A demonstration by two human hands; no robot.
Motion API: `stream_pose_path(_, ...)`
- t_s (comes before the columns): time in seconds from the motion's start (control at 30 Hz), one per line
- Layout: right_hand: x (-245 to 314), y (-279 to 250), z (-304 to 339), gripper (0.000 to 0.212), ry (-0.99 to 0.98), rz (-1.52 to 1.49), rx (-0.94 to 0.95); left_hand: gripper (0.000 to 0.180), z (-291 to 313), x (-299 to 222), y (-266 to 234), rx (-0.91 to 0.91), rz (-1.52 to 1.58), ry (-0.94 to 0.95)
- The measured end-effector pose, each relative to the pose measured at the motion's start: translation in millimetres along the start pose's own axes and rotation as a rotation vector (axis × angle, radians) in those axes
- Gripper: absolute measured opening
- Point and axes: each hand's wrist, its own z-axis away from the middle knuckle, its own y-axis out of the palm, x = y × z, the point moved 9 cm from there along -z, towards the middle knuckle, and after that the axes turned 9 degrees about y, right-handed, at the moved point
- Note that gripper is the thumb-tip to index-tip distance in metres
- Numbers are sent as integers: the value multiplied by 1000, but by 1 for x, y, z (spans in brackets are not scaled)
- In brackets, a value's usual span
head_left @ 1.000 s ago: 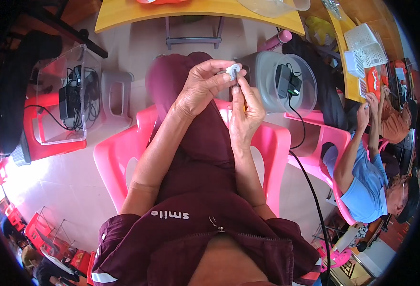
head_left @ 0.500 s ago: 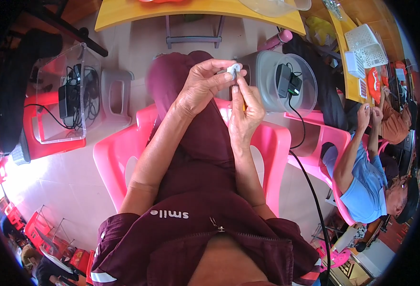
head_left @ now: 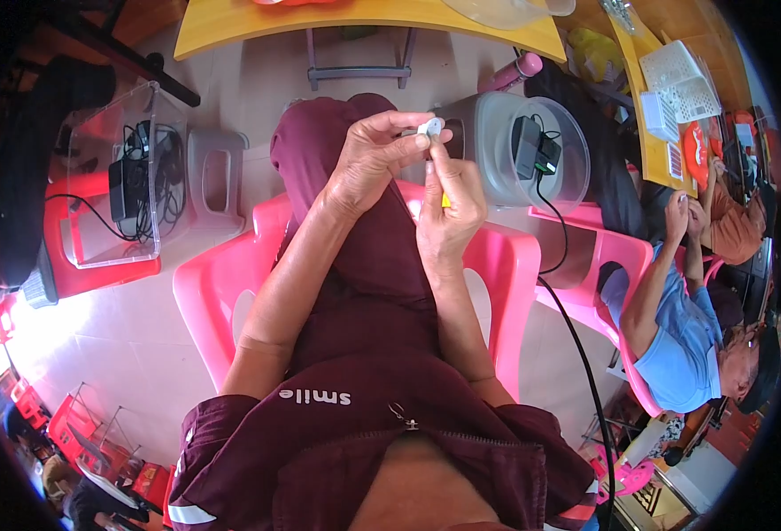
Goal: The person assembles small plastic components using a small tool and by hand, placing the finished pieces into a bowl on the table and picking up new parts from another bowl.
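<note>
Above my lap, my left hand (head_left: 371, 161) pinches a small white rounded part (head_left: 431, 128) between thumb and fingers. My right hand (head_left: 451, 199) is closed just below and to the right of it, with the tip of its index finger up against the part. A bit of yellow (head_left: 446, 200) shows within the right hand's grip, seemingly the handle of a slim tool. Fingers cover most of that tool, so its kind cannot be made out.
A yellow table (head_left: 364, 19) spans the far side. At left, a clear bin (head_left: 156, 168) with black adapters and cables stands on a red stool; another clear tub (head_left: 576, 181) stands at right. A black cable (head_left: 576, 332) runs down the right. A co-worker in blue (head_left: 674, 354) sits at right.
My right hand has shifted slightly left, and its index fingertip sits at the white part's lower edge. The white part has turned a little. My left hand keeps its pinch.
</note>
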Motion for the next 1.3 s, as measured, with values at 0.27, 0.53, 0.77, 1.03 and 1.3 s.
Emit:
stream_pose_path(0.27,0,-1,-1,41,33,15,-11,24,-2,2,1,21,57,2)
stream_pose_path(0.53,8,-9,-9,43,18,50,-20,23,-2,4,3,45,149,-36)
stream_pose_path(0.77,7,-6,-7,39,30,108,0,23,-1,3,6,58,119,-26)
stream_pose_path(1.03,12,-3,-8,41,50,376,98,23,0,3,-4,-59,-82,1)
stream_pose_path(1.3,17,-6,-11,39,74,479,155,25,-3,3,1,-16,-30,-18)
